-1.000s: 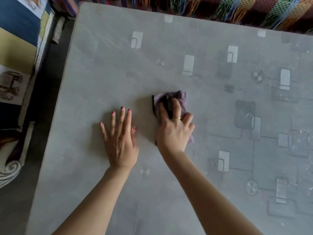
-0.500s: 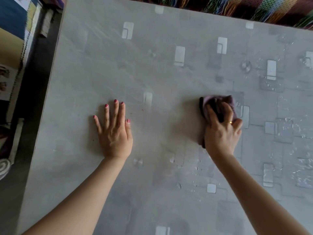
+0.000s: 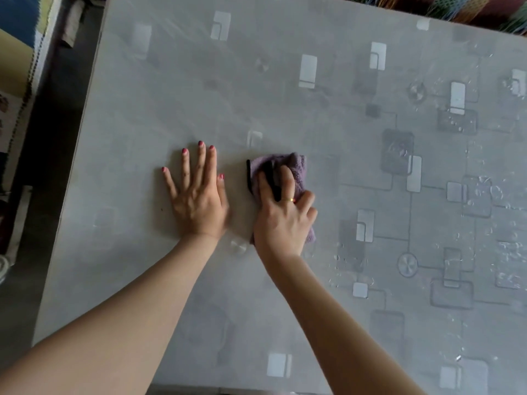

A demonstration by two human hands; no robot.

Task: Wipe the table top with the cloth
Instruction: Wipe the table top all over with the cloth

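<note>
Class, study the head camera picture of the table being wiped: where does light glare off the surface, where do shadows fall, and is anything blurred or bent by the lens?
In the head view, glare whitens the table top toward its far left, washing out the pattern; soft shadows sit beside the left hand and the cloth under the right hand; the table edges bow from the wide-angle lens; the whole frame looks slightly soft.

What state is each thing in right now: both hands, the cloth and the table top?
Left hand: flat on the table, fingers straight and spread, holding nothing.
Right hand: fingers curled over the cloth, pressing it to the table.
Crumpled purple cloth with a dark edge: bunched under the right hand, lying on the table.
Grey patterned table top: water droplets on its right side; the left side looks dry and matte.
</note>
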